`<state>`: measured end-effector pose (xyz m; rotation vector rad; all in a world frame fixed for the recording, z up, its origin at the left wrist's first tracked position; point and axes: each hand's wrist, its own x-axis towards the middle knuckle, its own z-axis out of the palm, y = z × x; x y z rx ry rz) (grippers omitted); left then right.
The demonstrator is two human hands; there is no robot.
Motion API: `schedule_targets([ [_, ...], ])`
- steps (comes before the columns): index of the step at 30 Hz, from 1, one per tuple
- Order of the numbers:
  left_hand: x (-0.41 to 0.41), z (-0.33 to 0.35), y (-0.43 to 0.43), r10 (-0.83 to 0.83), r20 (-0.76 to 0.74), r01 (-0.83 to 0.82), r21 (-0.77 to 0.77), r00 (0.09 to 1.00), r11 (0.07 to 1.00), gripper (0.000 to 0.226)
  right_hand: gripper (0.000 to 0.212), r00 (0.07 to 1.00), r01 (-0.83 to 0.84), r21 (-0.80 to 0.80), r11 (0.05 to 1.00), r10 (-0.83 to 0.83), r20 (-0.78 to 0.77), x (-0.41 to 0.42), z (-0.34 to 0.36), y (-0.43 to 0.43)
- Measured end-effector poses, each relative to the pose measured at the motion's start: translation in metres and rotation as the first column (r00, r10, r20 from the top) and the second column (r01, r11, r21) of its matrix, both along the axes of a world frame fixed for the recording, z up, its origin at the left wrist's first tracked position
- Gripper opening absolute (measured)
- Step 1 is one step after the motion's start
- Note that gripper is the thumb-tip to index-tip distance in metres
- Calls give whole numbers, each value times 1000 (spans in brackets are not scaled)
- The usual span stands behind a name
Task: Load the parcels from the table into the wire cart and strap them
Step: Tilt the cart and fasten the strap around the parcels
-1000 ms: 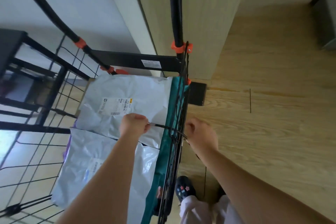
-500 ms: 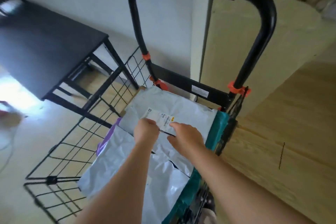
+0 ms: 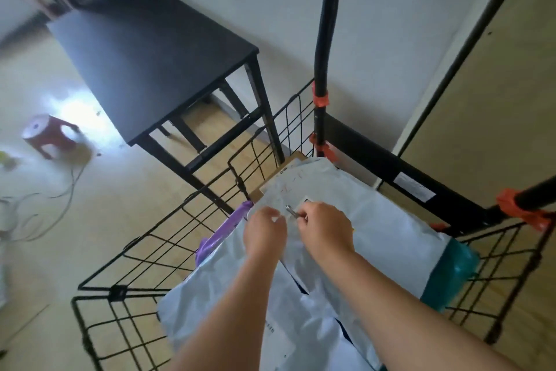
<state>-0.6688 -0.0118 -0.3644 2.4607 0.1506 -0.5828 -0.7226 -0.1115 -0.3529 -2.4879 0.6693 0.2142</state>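
I've drawn the strap hook (image 3: 291, 210), pinched in my right grip (image 3: 326, 229), mid-frame over loaded parcels (image 3: 391, 235); left grip (image 3: 264, 232) unclear.

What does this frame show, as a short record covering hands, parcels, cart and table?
left hand: curled beside the hook, grip unclear
right hand: pinches a metal hook
parcels: grey mailers, purple parcel, teal parcel, all in the wire cart
strapping: no strap visible across the load
black table: behind the cart
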Motion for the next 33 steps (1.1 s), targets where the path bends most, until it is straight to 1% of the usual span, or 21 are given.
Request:
schedule_targets([
  [3,15,-25,7,-42,-48,46,85,998,995,43,17,999,-31,-48,998,32,19,26,-16,6],
  [7,30,-45,9,-68,-51,73,97,996,993,47,21,996,-70,-112,991,75,42,51,-31,11],
  [11,43,-58,12,-190,-33,193,149,981,970,64,21,992,-98,-175,980,109,56,80,-46,17],
  [13,49,-64,15,-221,-34,224,151,975,963,64,21,992,-100,-182,978,112,56,92,-53,22],
  [15,53,-68,16,-238,-13,238,139,971,961,58,21,993,-85,-182,980,99,69,105,-61,29],
  [17,55,-73,18,-232,29,227,112,972,967,53,20,995,-32,-169,985,48,90,118,-68,35],
  [19,55,-79,21,-223,43,219,83,974,972,60,20,996,8,-181,983,9,92,130,-74,39],
  [21,54,-82,23,-209,31,208,47,977,977,68,19,997,9,-218,976,9,79,140,-81,39],
  [27,56,-82,25,-169,34,170,-4,985,986,64,14,998,51,-262,964,-38,54,151,-89,33],
  [31,55,-83,26,-183,27,184,-17,983,983,72,12,994,81,-247,966,-61,89,145,-91,29],
  [33,55,-83,26,-184,15,184,-24,983,983,72,14,994,63,-236,970,-41,98,141,-91,28],
])
